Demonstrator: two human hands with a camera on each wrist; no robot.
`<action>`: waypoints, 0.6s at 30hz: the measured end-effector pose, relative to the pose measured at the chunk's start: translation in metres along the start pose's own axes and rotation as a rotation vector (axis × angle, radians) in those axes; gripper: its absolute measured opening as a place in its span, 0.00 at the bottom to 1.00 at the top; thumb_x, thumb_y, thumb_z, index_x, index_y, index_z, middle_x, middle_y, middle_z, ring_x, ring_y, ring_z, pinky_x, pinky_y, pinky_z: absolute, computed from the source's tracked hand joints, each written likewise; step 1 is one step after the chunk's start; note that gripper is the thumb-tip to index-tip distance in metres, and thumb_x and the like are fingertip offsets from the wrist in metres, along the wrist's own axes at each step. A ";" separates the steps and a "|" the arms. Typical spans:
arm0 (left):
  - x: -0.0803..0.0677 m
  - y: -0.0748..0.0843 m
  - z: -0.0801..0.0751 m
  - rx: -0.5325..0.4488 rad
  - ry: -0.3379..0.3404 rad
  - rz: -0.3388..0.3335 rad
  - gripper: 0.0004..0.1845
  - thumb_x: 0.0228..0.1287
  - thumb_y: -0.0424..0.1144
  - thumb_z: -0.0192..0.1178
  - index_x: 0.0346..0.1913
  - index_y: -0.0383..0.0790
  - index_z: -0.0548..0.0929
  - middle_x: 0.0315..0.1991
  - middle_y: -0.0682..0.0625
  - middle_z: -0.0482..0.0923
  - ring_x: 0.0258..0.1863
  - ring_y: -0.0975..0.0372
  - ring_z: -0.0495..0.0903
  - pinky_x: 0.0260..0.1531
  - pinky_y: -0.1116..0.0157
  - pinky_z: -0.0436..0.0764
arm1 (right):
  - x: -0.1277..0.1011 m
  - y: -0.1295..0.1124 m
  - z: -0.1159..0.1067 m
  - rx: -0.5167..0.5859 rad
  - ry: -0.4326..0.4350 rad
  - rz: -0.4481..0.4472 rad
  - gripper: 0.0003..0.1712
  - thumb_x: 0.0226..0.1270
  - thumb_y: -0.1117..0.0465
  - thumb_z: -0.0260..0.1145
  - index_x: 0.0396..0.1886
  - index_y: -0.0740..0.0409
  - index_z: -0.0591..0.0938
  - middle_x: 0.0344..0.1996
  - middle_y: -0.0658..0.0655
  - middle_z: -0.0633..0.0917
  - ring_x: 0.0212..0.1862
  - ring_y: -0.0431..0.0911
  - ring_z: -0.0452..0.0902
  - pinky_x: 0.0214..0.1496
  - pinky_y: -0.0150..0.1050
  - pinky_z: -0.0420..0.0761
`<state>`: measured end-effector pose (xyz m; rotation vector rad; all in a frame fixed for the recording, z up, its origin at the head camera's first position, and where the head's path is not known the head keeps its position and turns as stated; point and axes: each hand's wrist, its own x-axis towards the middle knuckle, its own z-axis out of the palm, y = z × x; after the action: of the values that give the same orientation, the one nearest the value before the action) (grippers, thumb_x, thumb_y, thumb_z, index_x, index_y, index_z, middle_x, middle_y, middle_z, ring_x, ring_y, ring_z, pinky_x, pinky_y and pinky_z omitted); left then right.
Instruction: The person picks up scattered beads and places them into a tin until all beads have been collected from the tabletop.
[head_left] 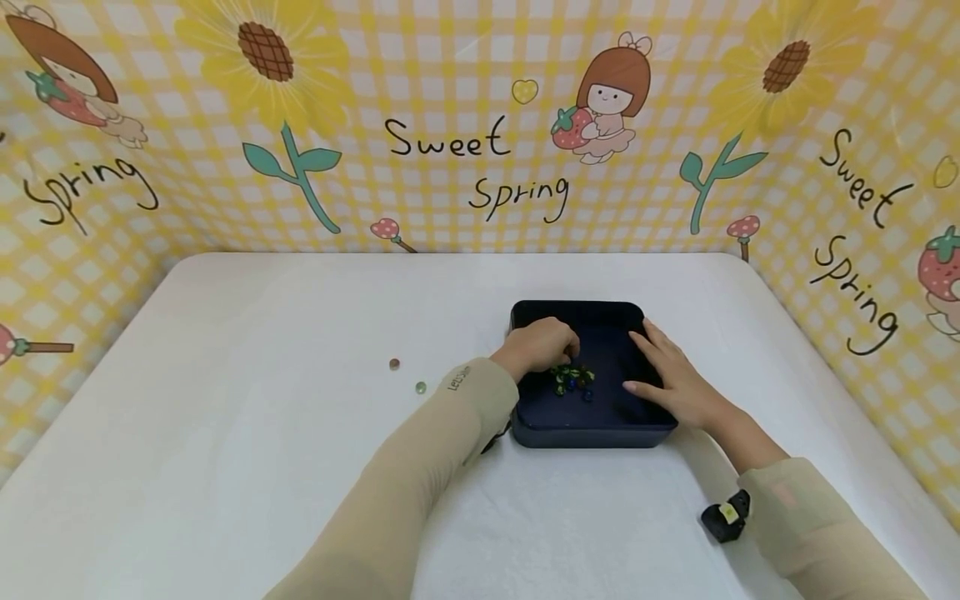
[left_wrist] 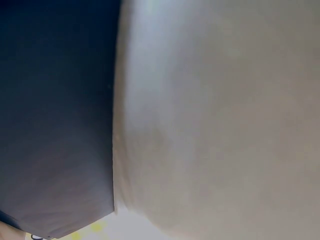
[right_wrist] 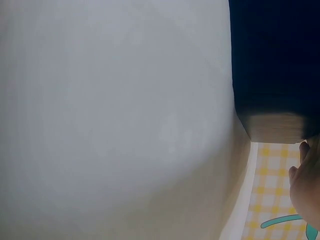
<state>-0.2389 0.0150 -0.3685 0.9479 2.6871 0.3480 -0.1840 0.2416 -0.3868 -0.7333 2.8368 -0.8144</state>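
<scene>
A dark navy rectangular box [head_left: 592, 437] with low walls stands on the table. Inside it lies a small cluster of green, yellow and blue glass marbles [head_left: 573, 381]. My left hand [head_left: 538, 343] reaches over the box's left wall, fingers bent downward just above the marbles. Its fingertips are partly hidden, and I cannot tell whether a marble is between them. Along the right wall, my right hand [head_left: 678, 390] rests on the rim with fingers fairly straight and spread, thumb toward the inside. The right wrist view shows part of that hand [right_wrist: 306, 185] beside the box [right_wrist: 275, 60].
Two loose marbles lie on the white table left of the box, one brownish [head_left: 394, 364] and one pale green [head_left: 421, 387]. A yellow checked cloth [head_left: 450, 75] hangs behind and along both sides. The left sleeve [head_left: 420, 450] crosses the table's front.
</scene>
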 end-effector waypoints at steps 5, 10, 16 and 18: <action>0.000 -0.001 0.001 -0.006 0.012 -0.001 0.11 0.59 0.38 0.55 0.45 0.49 0.79 0.41 0.57 0.75 0.38 0.67 0.72 0.34 0.69 0.73 | 0.000 0.000 0.000 0.003 0.002 0.001 0.43 0.61 0.48 0.55 0.66 0.61 0.46 0.65 0.62 0.37 0.64 0.59 0.31 0.58 0.61 0.41; 0.000 -0.003 0.001 -0.063 0.066 0.043 0.12 0.59 0.38 0.54 0.46 0.47 0.79 0.43 0.55 0.76 0.41 0.66 0.73 0.38 0.71 0.73 | 0.001 0.000 0.001 0.004 -0.003 0.004 0.43 0.61 0.47 0.54 0.66 0.61 0.45 0.65 0.61 0.36 0.64 0.59 0.31 0.58 0.61 0.41; -0.009 -0.004 -0.002 -0.311 0.208 0.104 0.12 0.58 0.36 0.55 0.46 0.43 0.79 0.42 0.54 0.77 0.39 0.68 0.75 0.36 0.77 0.72 | 0.000 0.000 0.000 0.000 -0.004 0.014 0.43 0.61 0.47 0.54 0.66 0.61 0.45 0.65 0.61 0.36 0.64 0.59 0.31 0.58 0.61 0.41; -0.014 -0.004 -0.004 -0.367 0.231 0.121 0.12 0.58 0.37 0.56 0.46 0.43 0.79 0.42 0.54 0.78 0.39 0.68 0.75 0.36 0.78 0.72 | -0.001 0.001 0.000 0.000 -0.004 0.014 0.43 0.61 0.47 0.54 0.66 0.60 0.45 0.65 0.61 0.36 0.64 0.59 0.31 0.58 0.61 0.41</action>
<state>-0.2326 0.0023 -0.3634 1.0072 2.6298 0.9918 -0.1835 0.2422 -0.3874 -0.7134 2.8351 -0.8097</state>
